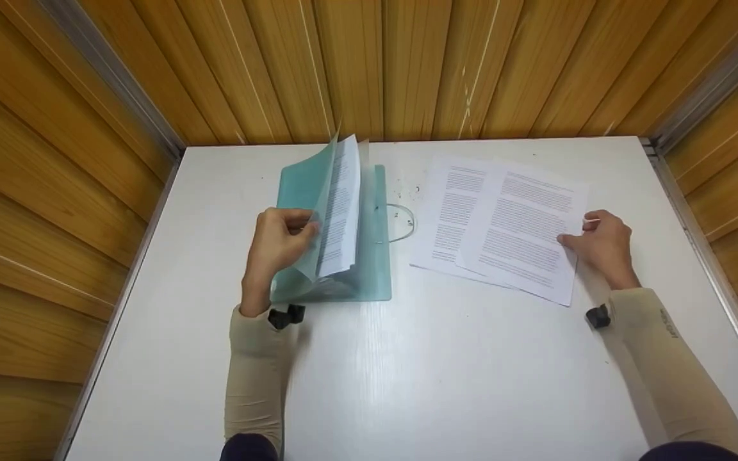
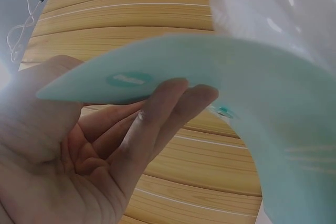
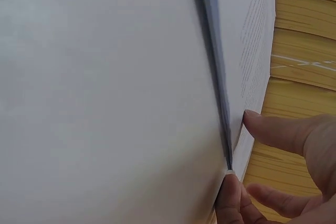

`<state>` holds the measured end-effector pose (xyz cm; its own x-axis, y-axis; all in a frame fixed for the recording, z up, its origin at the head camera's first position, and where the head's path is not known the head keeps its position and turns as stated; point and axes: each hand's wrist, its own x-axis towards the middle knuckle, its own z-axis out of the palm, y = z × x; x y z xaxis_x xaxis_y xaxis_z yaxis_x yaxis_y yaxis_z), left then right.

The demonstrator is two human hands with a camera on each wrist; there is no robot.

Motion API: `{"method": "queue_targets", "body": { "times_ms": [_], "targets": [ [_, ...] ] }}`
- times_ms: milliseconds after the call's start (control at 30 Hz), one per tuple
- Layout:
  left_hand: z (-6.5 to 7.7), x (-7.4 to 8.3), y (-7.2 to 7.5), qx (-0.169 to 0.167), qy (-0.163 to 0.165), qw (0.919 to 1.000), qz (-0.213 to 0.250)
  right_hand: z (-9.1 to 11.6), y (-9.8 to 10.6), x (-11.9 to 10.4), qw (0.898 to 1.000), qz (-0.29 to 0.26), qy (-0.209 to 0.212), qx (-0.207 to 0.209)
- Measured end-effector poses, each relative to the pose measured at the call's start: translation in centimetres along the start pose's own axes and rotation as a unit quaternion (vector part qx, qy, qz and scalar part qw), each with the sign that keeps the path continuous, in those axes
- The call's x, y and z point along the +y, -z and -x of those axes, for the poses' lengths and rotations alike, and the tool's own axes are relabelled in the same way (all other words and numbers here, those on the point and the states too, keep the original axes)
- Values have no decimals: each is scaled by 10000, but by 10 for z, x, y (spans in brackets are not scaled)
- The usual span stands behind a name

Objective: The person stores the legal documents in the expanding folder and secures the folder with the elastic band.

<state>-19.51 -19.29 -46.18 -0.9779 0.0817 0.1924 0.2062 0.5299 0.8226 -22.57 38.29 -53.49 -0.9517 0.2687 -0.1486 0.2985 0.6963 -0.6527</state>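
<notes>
On the left of the table lies a green plastic folder (image 1: 372, 282) with its cover and clear leaves raised. My left hand (image 1: 277, 240) pinches the folder's flexible cover between thumb and fingers; the left wrist view shows the bent cover (image 2: 173, 61) in that grip. Printed sheets (image 1: 342, 205) stand tilted inside the folder. To the right, two overlapping printed papers (image 1: 523, 218) lie on the table. My right hand (image 1: 599, 246) pinches the right edge of the upper paper, thumb on top. In the right wrist view, the fingertips (image 3: 229, 192) are under the paper's edge.
A clear loop (image 1: 412, 224) sticks out from the folder's right side. The white table (image 1: 420, 365) is bounded by wood-patterned walls (image 1: 401, 70) at the back and both sides. A cable (image 2: 31, 14) hangs at the upper left in the left wrist view.
</notes>
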Motion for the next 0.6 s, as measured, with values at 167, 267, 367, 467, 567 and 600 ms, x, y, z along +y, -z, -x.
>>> {"method": "queue_targets", "body": {
  "times_ms": [167,267,367,467,567,600],
  "targets": [
    [-1,0,0,-9,39,10000,12,-1,-1,-4,10000,-38,-46,13],
    [-2,0,0,3,50,10000,26,-2,-2,-6,10000,-15,-82,15],
    [-2,1,0,6,48,10000,5,-2,-2,-8,9999,34,-99,10],
    [-2,1,0,2,59,10000,-5,-2,-2,-8,9999,64,-122,-18],
    [-2,0,0,0,60,10000,4,-2,-1,-8,9999,79,-116,-57],
    [-3,0,1,1,54,10000,0,-2,-1,-8,9999,78,-111,-68]
  ]
}}
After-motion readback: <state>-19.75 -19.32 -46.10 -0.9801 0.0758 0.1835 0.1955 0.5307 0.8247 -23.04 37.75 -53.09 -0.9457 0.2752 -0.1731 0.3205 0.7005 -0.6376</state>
